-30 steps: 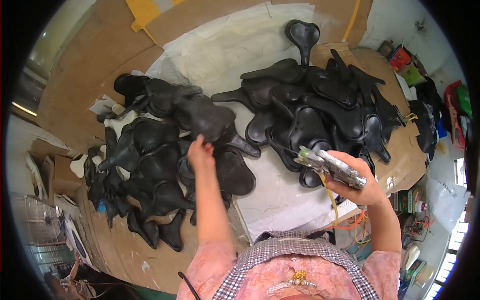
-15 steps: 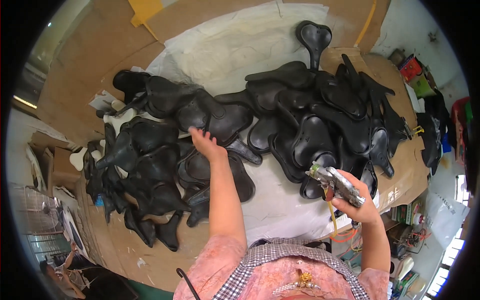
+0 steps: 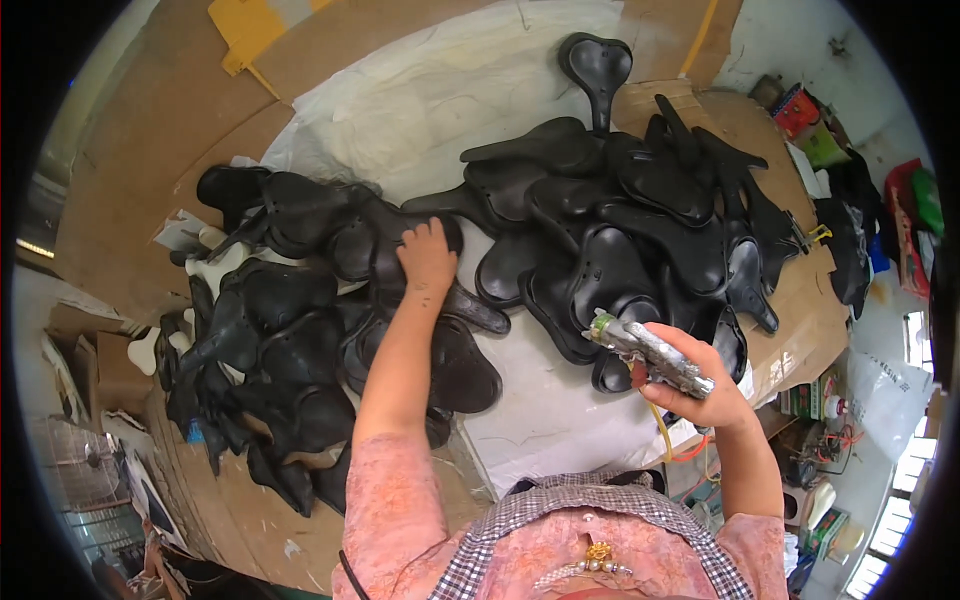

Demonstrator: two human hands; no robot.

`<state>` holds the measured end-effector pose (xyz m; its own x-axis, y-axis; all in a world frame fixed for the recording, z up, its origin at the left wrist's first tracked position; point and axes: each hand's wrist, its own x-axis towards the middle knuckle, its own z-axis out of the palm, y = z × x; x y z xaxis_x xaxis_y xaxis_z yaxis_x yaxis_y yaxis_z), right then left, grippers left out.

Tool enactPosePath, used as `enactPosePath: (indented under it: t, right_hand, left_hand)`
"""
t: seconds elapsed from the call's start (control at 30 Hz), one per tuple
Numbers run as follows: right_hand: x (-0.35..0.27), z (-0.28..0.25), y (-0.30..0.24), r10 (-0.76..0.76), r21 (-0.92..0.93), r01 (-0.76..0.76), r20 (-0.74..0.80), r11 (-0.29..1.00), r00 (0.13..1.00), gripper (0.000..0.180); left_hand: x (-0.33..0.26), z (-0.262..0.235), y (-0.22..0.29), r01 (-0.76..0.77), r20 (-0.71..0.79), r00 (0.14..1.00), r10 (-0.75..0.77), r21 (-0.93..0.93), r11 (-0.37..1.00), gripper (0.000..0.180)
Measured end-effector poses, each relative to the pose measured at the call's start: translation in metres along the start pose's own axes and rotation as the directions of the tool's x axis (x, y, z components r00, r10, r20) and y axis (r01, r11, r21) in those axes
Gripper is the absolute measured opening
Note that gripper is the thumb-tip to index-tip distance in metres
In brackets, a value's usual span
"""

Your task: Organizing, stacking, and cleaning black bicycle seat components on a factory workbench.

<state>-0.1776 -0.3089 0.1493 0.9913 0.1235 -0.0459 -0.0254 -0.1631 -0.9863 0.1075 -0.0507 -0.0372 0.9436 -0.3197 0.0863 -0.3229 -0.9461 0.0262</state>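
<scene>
Black bicycle saddles point(image 3: 605, 265) lie heaped in two groups on the table in front of me. My left hand point(image 3: 428, 258) reaches into the middle, with its fingers bent down over the wide end of one black bicycle saddle point(image 3: 392, 225). The fingertips are partly hidden against the black surface. At the right, my right hand point(image 3: 705, 385) is wrapped round a silver-wrapped hand tool point(image 3: 655, 355) with a greenish tip pointing left. A yellow hose point(image 3: 660, 430) hangs beneath the tool, which is held above the near edge of the right group.
White sheeting point(image 3: 525, 410) and brown cardboard point(image 3: 130, 190) cover the table. One saddle point(image 3: 597, 70) lies apart at the far side. Pale saddle bases point(image 3: 222, 265) show among the left group. At the right stand shelves of clutter and a clear plastic bag point(image 3: 885, 400).
My left hand has moved from above the saddles, fingers loosely raised, down onto one saddle with its fingers bent. My right hand keeps the tool at nearly the same place. The view has shifted slightly.
</scene>
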Motion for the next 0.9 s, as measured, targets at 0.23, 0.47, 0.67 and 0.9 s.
enactPosePath:
  t: [0.23, 0.47, 0.67, 0.9]
  right_hand:
    - [-0.021, 0.001, -0.001, 0.035, 0.024, -0.033, -0.104, 0.999, 0.994, 0.057]
    - [-0.046, 0.019, -0.007, 0.059, -0.027, -0.059, -0.023, 0.998, 0.998, 0.057]
    - [-0.068, 0.005, 0.003, 0.089, -0.012, -0.090, -0.079, 0.996, 0.993, 0.058]
    - [-0.083, -0.003, -0.001, -0.007, 0.112, -0.009, 0.138, 0.994, 0.990, 0.058]
  left_hand:
    - [0.031, -0.034, -0.016, 0.206, 0.243, 0.954, -0.176, -0.102, 0.973, 0.086]
    - [0.046, -0.023, -0.014, 0.120, 0.175, 0.973, -0.148, 0.163, 0.979, 0.074]
    - [-0.021, -0.048, -0.040, 0.238, 0.100, 0.966, -0.237, 0.001, 0.971, 0.052]
    - [-0.200, -0.099, -0.142, 0.394, 0.024, 0.813, -0.582, -0.759, 0.518, 0.036]
